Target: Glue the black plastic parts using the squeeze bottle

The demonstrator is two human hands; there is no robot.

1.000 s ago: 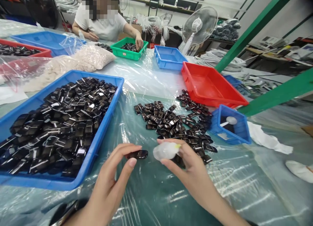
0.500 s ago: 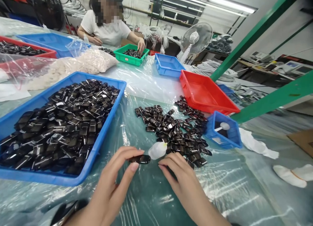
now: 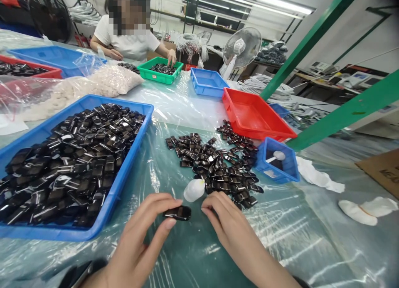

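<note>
My left hand (image 3: pixel 141 238) pinches a small glossy black part (image 3: pixel 177 212) between thumb and fingers, just above the plastic-covered table. My right hand (image 3: pixel 229 227) rests beside it with fingers curled toward the table, touching the near edge of a loose pile of black parts (image 3: pixel 215 165). What lies under its fingers is hidden. A small white translucent bottle (image 3: pixel 193 190) lies on the table just beyond both hands. A large blue tray (image 3: pixel 123 176) full of the same black parts stands at my left.
A small blue bin (image 3: pixel 288 171) and a red tray (image 3: pixel 254 117) sit at the right, a blue tray (image 3: pixel 207 82) beyond. Another person across the table reaches into a green tray (image 3: pixel 160 72). White cloths (image 3: pixel 364 209) lie at the right; bags of white pieces (image 3: pixel 102 82) at the left.
My right hand has let go of the white bottle, which now lies on the table, and has dropped to the pile's edge. My left hand still holds the black part.
</note>
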